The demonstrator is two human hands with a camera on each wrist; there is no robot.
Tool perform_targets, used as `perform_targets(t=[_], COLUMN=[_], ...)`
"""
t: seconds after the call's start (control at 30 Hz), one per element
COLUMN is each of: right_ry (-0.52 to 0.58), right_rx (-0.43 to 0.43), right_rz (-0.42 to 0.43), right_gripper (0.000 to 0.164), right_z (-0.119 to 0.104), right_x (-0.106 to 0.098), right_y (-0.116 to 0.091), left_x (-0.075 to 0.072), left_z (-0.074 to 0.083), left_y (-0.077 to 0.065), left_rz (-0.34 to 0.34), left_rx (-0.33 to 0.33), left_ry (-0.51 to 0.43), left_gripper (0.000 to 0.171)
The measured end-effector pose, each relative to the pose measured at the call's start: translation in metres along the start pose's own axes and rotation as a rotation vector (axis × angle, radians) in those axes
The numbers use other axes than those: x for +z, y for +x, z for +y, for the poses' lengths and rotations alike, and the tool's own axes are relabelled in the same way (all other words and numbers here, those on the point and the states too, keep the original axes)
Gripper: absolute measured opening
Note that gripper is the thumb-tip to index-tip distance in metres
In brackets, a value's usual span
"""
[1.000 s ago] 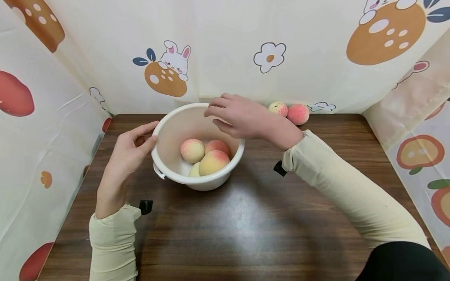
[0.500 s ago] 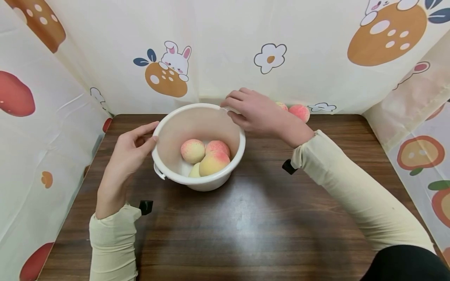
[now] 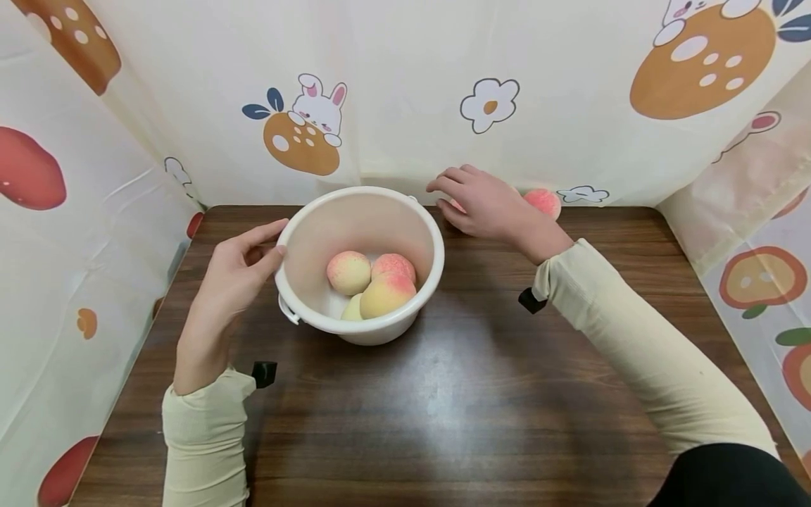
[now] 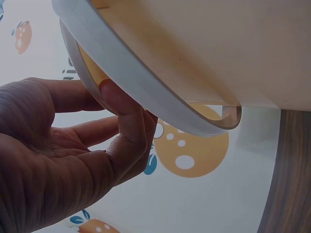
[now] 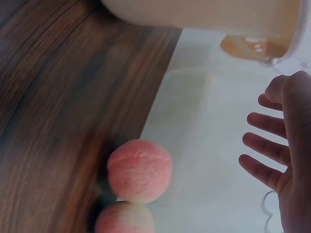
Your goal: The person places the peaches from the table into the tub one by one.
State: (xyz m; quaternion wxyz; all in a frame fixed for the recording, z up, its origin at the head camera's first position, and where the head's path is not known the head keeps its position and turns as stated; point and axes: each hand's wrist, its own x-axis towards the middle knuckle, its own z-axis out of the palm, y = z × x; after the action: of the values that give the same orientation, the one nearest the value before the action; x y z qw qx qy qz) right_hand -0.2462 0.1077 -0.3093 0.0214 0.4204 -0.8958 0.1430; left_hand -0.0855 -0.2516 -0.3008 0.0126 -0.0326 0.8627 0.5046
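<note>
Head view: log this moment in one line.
left hand: holds bucket by rim | right hand: above table, holding nothing | bucket: standing on table, four peaches visible inside | outside peaches: near table's back edge, partly hidden

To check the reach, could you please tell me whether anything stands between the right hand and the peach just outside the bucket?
Nothing visible does: the right wrist view shows an unblocked gap between the right hand and that peach; the bucket stands aside.

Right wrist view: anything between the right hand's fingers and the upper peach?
Bare gap: only pale backdrop shows between fingers and upper peach in the right wrist view.
</note>
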Motion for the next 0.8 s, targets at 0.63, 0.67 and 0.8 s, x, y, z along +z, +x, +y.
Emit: perform_targets(t=[0.63, 0.67, 0.8], right_ry=[-0.114, -0.123, -0.147], right_rx=[0.107, 0.111, 0.133], right_rz=[-0.103, -0.103, -0.111], right_gripper=[0.047, 0.047, 0.048], right_z=[0.031, 0.031, 0.035], right_x=[0.042, 0.043, 0.049], right_y=[0.001, 0.001, -0.002], left_x=[-0.001, -0.001, 0.0], left_z=[0.001, 0.001, 0.002], left_y=[-0.001, -0.001, 0.0], left_rz=[0.003, 0.003, 0.001], left_rx=[-0.02, -0.021, -0.022], left_ry=[0.001, 0.0, -0.005], left_gripper=[0.049, 0.049, 0.049])
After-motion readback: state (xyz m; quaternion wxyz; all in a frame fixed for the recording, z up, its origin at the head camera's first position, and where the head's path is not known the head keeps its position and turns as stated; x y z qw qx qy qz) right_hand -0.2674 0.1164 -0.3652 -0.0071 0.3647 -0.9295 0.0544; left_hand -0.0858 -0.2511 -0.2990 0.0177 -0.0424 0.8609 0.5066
